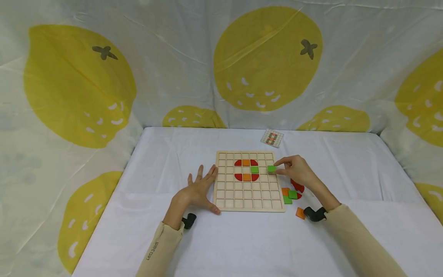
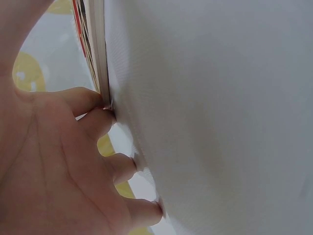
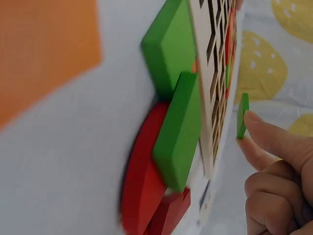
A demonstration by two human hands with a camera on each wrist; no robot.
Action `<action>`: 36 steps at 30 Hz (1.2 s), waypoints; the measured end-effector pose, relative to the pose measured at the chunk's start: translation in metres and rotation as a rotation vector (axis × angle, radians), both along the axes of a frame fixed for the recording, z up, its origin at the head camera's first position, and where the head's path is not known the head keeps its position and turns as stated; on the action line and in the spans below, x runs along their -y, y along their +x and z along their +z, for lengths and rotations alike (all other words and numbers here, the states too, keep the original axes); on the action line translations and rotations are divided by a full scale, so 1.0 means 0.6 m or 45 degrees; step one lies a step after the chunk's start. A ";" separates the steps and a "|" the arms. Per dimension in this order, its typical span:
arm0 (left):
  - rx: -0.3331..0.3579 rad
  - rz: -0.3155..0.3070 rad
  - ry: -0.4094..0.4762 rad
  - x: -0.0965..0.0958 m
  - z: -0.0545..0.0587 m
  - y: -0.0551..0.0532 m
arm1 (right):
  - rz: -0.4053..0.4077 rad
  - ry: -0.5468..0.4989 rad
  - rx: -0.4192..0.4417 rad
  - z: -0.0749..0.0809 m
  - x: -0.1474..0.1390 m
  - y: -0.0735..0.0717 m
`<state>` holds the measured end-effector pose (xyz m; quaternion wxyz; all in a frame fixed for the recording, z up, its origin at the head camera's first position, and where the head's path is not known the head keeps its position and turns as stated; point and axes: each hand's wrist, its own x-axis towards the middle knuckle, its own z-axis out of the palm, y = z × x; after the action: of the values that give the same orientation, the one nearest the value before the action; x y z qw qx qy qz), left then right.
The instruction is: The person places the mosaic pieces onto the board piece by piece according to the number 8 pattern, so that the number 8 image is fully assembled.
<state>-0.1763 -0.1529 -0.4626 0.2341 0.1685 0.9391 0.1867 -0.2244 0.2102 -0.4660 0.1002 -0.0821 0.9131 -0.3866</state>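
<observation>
While the right hand (image 1: 299, 170) pinched a green tile (image 1: 271, 169) between thumb and index finger, gap just tile-wide, other fingers curled in, the left hand (image 1: 198, 192) lay spread with fingertips at the board's (image 1: 248, 195) left edge, gripping nothing; looked like bracing. Tile was over the right-hand columns of the board, apparently raised off it, right of the set tiles (image 1: 254, 169). Spare tiles (image 1: 292, 194) sat just beside the board's right edge; card (image 1: 272, 137) lay past the far edge.

Step, my read: placing, tile not yet seated. Next move probably called for a shift left toward the set tiles, squaring up, lowering, letting go. Exact target: couldn't tell, card print too small.

Orientation: face up, roughly level with the board, sides about parallel to its edges. Square, so no real long axis; right wrist view had it nearly edge-on, a thin sliver.
</observation>
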 end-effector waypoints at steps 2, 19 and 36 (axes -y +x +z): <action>-0.001 0.000 0.005 0.001 -0.001 0.000 | 0.023 -0.017 0.000 0.001 0.019 -0.002; -0.005 0.006 0.018 -0.001 0.001 0.004 | 0.092 -0.094 -0.015 -0.008 0.134 -0.015; -0.003 -0.013 0.002 0.003 0.001 0.002 | 0.050 -0.101 0.073 -0.007 0.163 -0.024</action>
<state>-0.1749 -0.1549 -0.4618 0.2336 0.1736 0.9384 0.1862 -0.2387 0.1123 -0.4705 0.1306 -0.0926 0.8921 -0.4226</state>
